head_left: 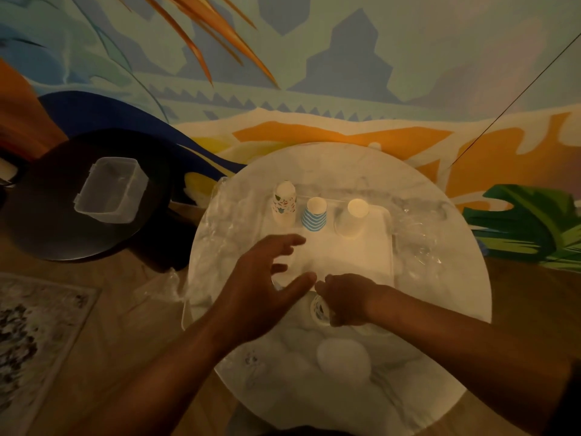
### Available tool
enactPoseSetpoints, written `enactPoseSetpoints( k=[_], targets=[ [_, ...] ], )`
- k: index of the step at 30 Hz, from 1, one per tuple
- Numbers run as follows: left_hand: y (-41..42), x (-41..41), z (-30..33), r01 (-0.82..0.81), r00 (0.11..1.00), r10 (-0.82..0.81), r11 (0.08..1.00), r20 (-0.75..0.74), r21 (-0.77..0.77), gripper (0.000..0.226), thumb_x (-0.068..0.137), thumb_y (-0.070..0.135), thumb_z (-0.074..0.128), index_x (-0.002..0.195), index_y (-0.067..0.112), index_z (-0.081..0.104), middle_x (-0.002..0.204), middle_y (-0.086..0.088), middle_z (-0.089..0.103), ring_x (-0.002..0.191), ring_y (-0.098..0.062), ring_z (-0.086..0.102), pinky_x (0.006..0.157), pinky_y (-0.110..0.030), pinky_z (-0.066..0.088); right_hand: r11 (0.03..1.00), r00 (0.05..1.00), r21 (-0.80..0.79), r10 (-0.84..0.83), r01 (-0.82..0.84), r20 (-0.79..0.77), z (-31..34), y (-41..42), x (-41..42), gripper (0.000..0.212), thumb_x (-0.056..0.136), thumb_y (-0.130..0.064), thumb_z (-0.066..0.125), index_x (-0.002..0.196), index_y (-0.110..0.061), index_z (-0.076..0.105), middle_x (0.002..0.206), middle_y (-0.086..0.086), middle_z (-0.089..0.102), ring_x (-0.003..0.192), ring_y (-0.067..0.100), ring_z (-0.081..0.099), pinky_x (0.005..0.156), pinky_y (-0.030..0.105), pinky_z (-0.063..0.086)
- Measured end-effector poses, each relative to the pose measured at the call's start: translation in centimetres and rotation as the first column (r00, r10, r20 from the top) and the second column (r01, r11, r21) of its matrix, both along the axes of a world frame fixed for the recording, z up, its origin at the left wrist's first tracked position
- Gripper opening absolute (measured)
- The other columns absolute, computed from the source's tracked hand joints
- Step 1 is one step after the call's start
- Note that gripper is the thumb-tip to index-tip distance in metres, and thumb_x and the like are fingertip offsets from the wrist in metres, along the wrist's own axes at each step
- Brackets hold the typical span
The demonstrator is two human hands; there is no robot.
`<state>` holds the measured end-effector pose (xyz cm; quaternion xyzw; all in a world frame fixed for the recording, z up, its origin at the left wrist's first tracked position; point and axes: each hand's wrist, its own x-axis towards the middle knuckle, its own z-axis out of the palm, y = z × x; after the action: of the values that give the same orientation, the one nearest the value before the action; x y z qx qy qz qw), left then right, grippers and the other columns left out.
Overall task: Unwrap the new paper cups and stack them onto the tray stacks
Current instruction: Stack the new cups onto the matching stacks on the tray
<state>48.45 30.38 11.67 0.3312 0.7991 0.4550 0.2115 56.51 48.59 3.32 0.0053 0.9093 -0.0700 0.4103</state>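
A: How many cup stacks stand on the tray (pixel 388 247)?

B: Three, all upside down along its far edge; a tall floral stack (pixel 284 201) at the left, a blue striped stack (pixel 314 215) in the middle, a plain white stack (pixel 353 217) at the right; the first two stand just beside each other, the white one a little apart.

A: And the tray itself?

B: One white tray, on the round marble counter (pixel 452 297); clear plastic wrap (pixel 419 237) lies crumpled to its right, and more wrap (pixel 226 212) lies at its left.

A: The hands?

B: Two; the left hand (pixel 267 287) hovers over the near left part of the tray, fingers (pixel 290 242) spread and loosely bent, holding nothing; the right hand (pixel 349 298) is at the tray's near edge, fingers curled around one patterned cup (pixel 320 309), whose print shows blue and dark marks.

A: Any more cups?

B: One pale round shape (pixel 342 360) lies on the counter nearer the person; too blurred to tell what it is.

A: Beyond the counter?

B: One dark round stool (pixel 53 221) at the left, carrying one clear plastic box (pixel 111 190); one patterned rug (pixel 34 335) on the wooden floor (pixel 125 309); a painted mural (pixel 314 73) behind.
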Motion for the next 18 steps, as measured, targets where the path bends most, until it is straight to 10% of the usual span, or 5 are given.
enactPoseSetpoints(
  k=[18],
  targets=[
    [-0.6, 6.7, -9.0, -0.037, 0.978, 0.046, 0.998, 0.205, -0.043, 0.081, 0.081, 0.027, 0.084, 0.148, 0.032, 0.039, 0.143, 0.018, 0.047, 0.125, 0.002, 0.05, 0.098, -0.026, 0.054, 0.992, 0.962, -0.086, -0.108, 0.089, -0.251, 7.0, 2.4, 2.4, 0.065, 0.091, -0.034, 0.067, 0.148, -0.023, 0.039, 0.133, 0.003, 0.049, 0.113, 0.027, 0.059, 0.093, 0.04, 0.052]
  ],
)
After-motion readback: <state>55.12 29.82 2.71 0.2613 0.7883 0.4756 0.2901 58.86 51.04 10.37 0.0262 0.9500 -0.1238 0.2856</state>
